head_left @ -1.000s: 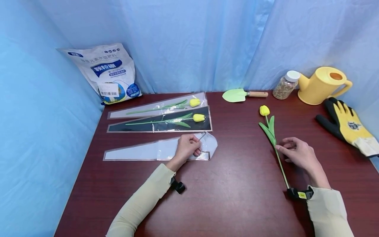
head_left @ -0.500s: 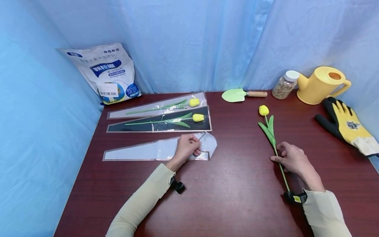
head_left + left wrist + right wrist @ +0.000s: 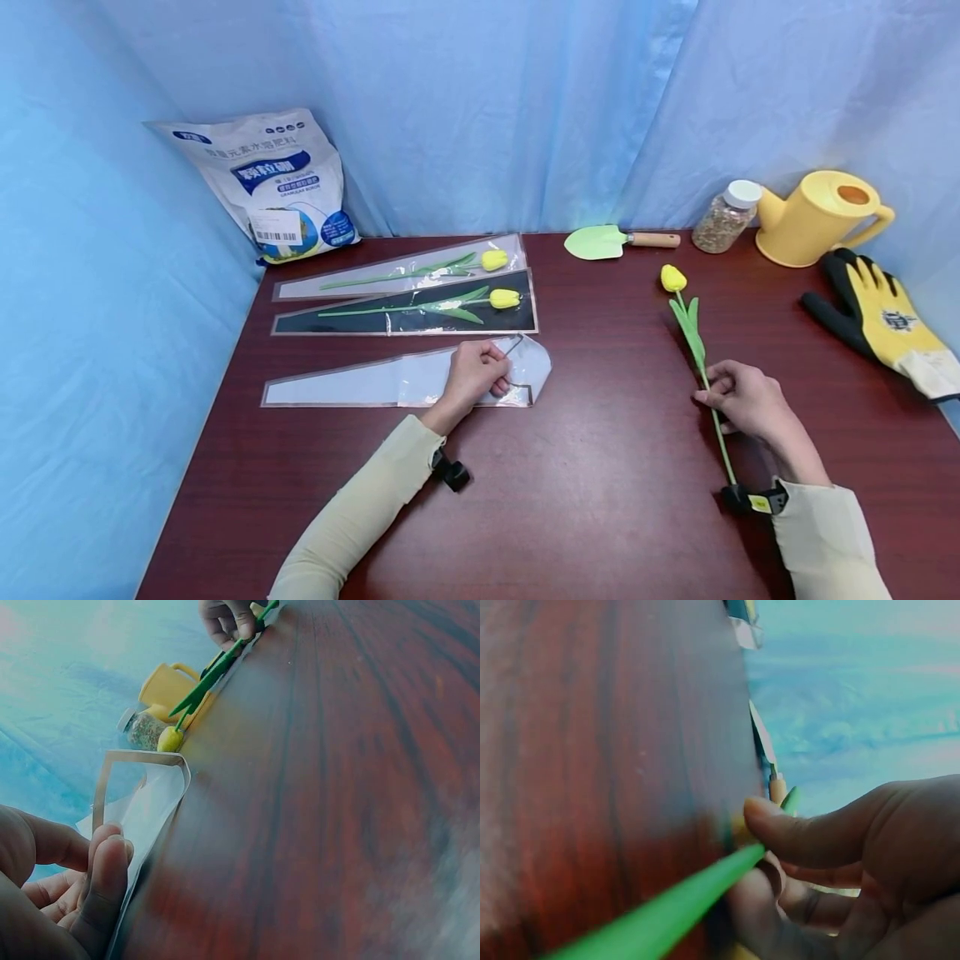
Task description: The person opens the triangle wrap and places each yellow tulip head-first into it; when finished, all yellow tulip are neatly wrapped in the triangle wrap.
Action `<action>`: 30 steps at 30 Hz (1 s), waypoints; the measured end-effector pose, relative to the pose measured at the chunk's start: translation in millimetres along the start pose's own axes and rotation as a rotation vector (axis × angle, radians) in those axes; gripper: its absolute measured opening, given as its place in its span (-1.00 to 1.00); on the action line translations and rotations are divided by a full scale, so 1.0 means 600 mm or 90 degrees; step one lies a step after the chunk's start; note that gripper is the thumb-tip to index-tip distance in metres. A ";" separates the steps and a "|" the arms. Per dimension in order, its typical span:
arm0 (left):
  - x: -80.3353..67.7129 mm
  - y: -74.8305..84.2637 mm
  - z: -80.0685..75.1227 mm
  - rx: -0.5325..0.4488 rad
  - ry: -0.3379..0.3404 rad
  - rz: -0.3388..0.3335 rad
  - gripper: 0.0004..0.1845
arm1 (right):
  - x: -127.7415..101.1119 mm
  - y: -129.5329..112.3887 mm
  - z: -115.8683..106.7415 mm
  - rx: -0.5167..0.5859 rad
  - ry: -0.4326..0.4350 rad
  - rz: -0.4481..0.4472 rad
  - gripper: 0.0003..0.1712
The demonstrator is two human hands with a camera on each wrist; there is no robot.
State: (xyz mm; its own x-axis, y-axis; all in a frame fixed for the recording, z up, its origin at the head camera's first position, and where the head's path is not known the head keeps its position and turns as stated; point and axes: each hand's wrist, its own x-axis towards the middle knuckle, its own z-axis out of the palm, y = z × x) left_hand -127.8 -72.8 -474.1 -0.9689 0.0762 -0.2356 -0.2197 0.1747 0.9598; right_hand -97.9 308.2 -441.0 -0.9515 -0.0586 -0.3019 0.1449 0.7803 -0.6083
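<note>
My left hand [image 3: 475,371] pinches the open mouth of a long tapered flower sleeve [image 3: 337,389], white-backed with clear film in front. In the left wrist view, thumb and fingers hold the film edge and the sleeve's mouth [image 3: 142,802] gapes upward. On the right, my right hand [image 3: 750,400] pinches the green stem of a yellow artificial tulip [image 3: 672,278] below its leaves. The bloom points toward the back of the table. Close up in the right wrist view, the stem [image 3: 675,896] runs between thumb and fingers.
Two filled sleeves, one white [image 3: 300,289] and one black [image 3: 300,323], lie behind the left hand. Along the back are a fertilizer bag [image 3: 277,187], a green trowel [image 3: 596,242], a jar [image 3: 722,223] and a yellow watering can [image 3: 813,221]. A work glove [image 3: 896,321] lies far right.
My right hand has moved down the tulip stem from the leaf base and now pinches it lower. The tulip's leaves have turned slightly. The left hand and sleeve stay in place.
</note>
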 end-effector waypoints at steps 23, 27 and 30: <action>0.002 0.003 -0.001 -0.019 -0.012 0.001 -0.91 | 0.030 0.064 -0.012 0.710 -0.177 -0.102 -0.67; 0.001 0.003 -0.001 -0.017 -0.011 -0.003 -0.91 | 0.032 0.065 -0.003 0.822 -0.198 -0.123 -0.64; 0.000 0.002 0.000 -0.018 -0.010 -0.006 -0.91 | 0.033 0.063 0.002 0.867 -0.189 -0.121 -0.66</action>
State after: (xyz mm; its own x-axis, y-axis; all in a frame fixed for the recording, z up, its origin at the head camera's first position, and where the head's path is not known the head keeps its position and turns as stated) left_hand -128.3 -72.7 -472.7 -0.9650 0.0909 -0.2462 -0.2314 0.1477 0.9616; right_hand -110.9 335.7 -471.1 -0.9187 -0.3549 -0.1732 0.3305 -0.4509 -0.8292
